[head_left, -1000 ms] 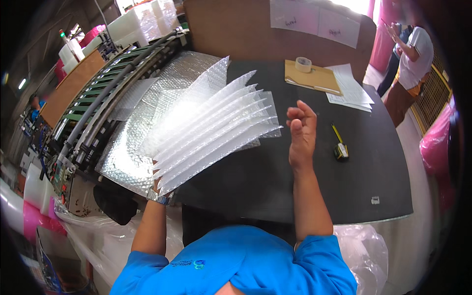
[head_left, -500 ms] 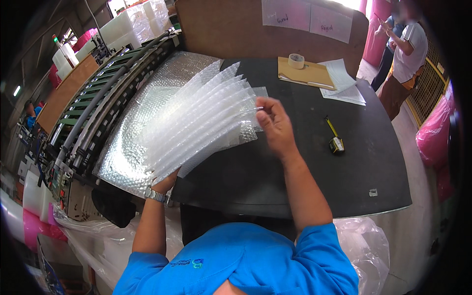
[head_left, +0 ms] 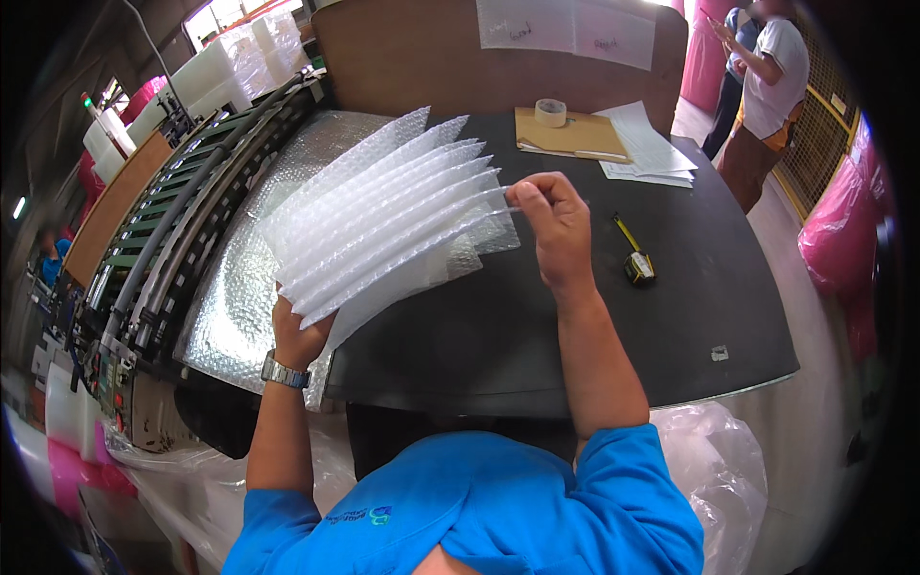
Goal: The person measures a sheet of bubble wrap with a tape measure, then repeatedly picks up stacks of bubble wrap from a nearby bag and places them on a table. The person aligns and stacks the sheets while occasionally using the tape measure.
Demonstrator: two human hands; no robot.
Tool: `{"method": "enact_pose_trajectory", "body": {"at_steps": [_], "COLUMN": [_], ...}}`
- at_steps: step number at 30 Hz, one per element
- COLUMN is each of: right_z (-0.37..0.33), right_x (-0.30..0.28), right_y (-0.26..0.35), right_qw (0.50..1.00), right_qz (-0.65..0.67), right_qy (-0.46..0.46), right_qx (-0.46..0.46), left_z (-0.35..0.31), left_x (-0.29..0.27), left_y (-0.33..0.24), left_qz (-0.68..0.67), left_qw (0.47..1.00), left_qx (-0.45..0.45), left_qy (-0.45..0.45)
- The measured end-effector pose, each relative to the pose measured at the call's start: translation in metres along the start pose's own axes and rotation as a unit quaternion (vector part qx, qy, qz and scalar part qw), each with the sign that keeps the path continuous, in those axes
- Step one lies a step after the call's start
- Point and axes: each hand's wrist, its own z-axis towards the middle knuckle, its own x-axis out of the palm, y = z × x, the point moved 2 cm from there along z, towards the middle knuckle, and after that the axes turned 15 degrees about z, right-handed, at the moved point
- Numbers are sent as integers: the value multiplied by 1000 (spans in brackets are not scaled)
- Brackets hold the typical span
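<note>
A fanned stack of clear bubble-wrap sheets (head_left: pixel 383 220) stands above the black table (head_left: pixel 537 326). My left hand (head_left: pixel 299 331) grips the stack at its lower corner, a watch on the wrist. At the fan's far right my right hand (head_left: pixel 556 225) pinches the top edge of one sheet between thumb and fingers. Under the fan, more bubble wrap (head_left: pixel 240 297) lies flat on the table's left side.
A machine with green rollers (head_left: pixel 163 240) runs along the left. A yellow tape measure (head_left: pixel 634 259) lies right of my hand. A brown envelope (head_left: pixel 565 134), a tape roll (head_left: pixel 550 112) and white papers (head_left: pixel 652 149) sit at the back. A person (head_left: pixel 762 86) stands far right. A plastic bag (head_left: pixel 714 470) hangs below the table.
My right hand came off the table, moved left to the fan and now pinches a sheet's edge. The fan has spread slightly wider.
</note>
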Motion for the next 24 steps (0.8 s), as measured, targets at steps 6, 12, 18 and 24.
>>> {"method": "enact_pose_trajectory", "body": {"at_steps": [6, 12, 18, 24], "right_z": [-25, -80, -107, -130], "right_x": [-42, -25, -61, -89], "right_y": [-30, -27, -8, 36], "right_qw": [989, 978, 980, 973], "right_qz": [-92, 49, 36, -42], "right_qy": [92, 99, -11, -145], "right_qx": [63, 177, 196, 172], "left_z": [10, -30, -26, -12], "left_x": [-3, 0, 70, 132], "left_y": [-14, -15, -45, -68], "left_qz": [-306, -415, -410, -562], "left_qw": [927, 863, 860, 744], "left_qx": [-208, -241, -204, -155], "left_qy": [61, 156, 224, 326]}}
